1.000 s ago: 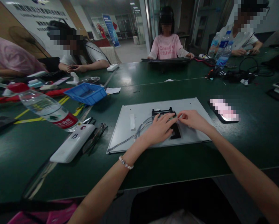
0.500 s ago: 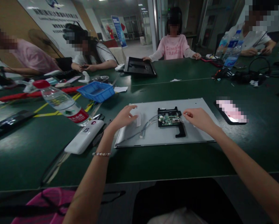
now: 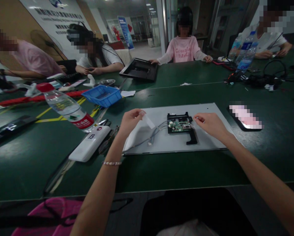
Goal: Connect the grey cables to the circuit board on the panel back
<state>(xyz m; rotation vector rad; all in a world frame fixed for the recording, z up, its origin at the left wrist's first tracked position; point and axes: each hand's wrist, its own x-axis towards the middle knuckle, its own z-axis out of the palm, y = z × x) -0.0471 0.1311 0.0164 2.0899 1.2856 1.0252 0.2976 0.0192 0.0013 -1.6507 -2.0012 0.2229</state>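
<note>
My left hand (image 3: 132,120) pinches the upper end of a whitish translucent strip (image 3: 149,120), which hangs over the left part of a flat light-grey panel (image 3: 176,144). A black bracket (image 3: 191,137) with a green circuit board (image 3: 179,126) lies on the panel, right of its middle. Grey cables (image 3: 159,127) run from the board toward the panel's lower left corner. Just right of the bracket, my right hand (image 3: 208,122) is closed with thumb and fingers together; what is between them, if anything, is too small to make out.
A phone (image 3: 245,117) lies right of the panel. To the left are a white power bank (image 3: 90,143), a leaning water bottle (image 3: 68,108) and a blue basket (image 3: 102,95). Across the table, a person's hand (image 3: 155,61) touches a black frame (image 3: 139,69). Other people sit around.
My left hand has closed on the strip and lifted its upper end off the panel. The black frame across the table has shifted left. My right hand has barely moved.
</note>
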